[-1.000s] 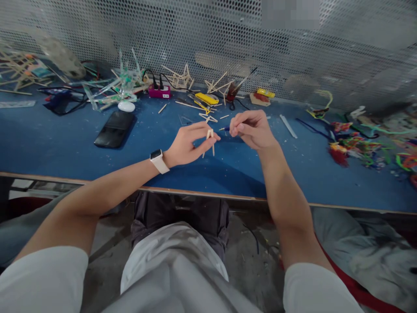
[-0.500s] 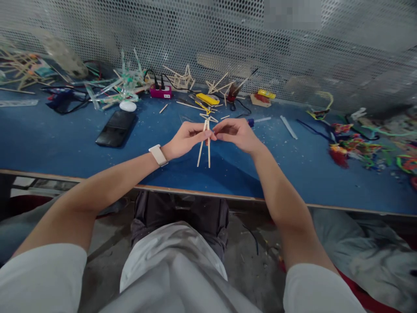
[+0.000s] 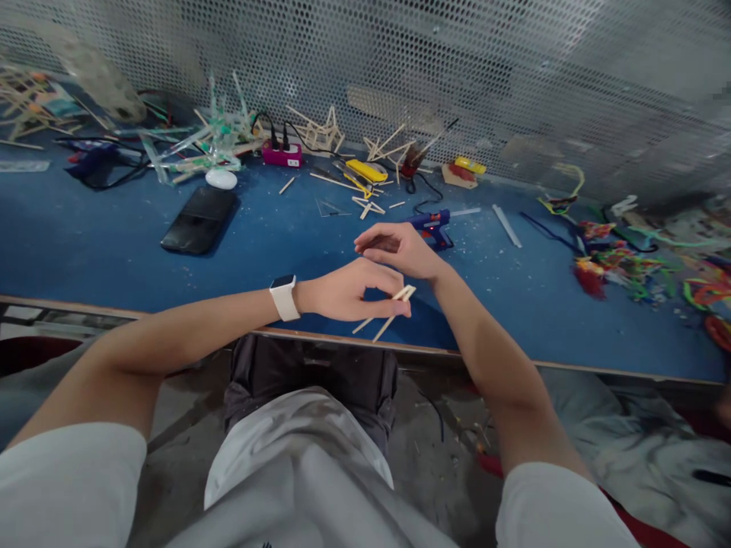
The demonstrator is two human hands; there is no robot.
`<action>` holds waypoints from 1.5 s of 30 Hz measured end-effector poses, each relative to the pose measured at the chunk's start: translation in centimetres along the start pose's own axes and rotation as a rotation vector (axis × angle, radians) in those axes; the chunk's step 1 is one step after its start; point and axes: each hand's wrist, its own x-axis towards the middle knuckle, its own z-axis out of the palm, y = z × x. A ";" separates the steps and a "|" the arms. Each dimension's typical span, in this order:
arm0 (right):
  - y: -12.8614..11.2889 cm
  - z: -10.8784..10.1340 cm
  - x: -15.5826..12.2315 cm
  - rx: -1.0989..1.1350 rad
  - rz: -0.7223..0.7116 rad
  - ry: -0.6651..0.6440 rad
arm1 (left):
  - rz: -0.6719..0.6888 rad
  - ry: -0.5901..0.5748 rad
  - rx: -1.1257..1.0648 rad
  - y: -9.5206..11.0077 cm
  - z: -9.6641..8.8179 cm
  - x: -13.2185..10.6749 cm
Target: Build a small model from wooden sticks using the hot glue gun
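My left hand point(image 3: 357, 291) is closed, pinching thin wooden sticks point(image 3: 386, 326) between thumb and fingers near the table's front edge. They meet at the right end in a narrow V, and their free ends point toward me. My right hand point(image 3: 404, 253) is just beyond the left one, its fingers loosely curved and apart, with nothing visible in them. Right behind its wrist lies a blue glue gun point(image 3: 438, 228), partly hidden by the hand. A small joined stick piece point(image 3: 368, 208) rests on the table farther back.
A yellow utility knife point(image 3: 366, 170), a purple power adapter point(image 3: 282, 154) and stick frames point(image 3: 323, 131) line the back by the perforated metal panel. At left is a black phone point(image 3: 199, 221); at right, a glue stick point(image 3: 506, 226) and a colourful tangle point(image 3: 611, 255).
My left hand has come toward me and right, turning the sticks from near upright to slanted. My right hand has parted from them, and the glue gun shows more.
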 end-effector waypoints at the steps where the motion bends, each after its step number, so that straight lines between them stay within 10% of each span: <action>1: -0.2 0.1 -0.1 -0.007 -0.003 -0.023 | 0.000 -0.022 -0.017 0.3 0.3 0.0; 13: -0.7 1.2 -0.3 -0.082 -0.005 -0.116 | -0.261 -0.102 -0.401 3.3 7.3 -3.1; 27: -1.3 1.1 -0.4 -0.106 -0.009 -0.138 | -0.411 0.022 -0.518 0.1 15.6 -9.3; 39: -2.3 0.8 -0.7 -0.151 -0.055 -0.222 | -0.491 0.190 -0.210 2.3 15.0 -13.2; 45: -3.1 0.8 -1.0 -0.162 0.054 -0.472 | -0.541 0.275 -0.134 3.9 14.1 -14.8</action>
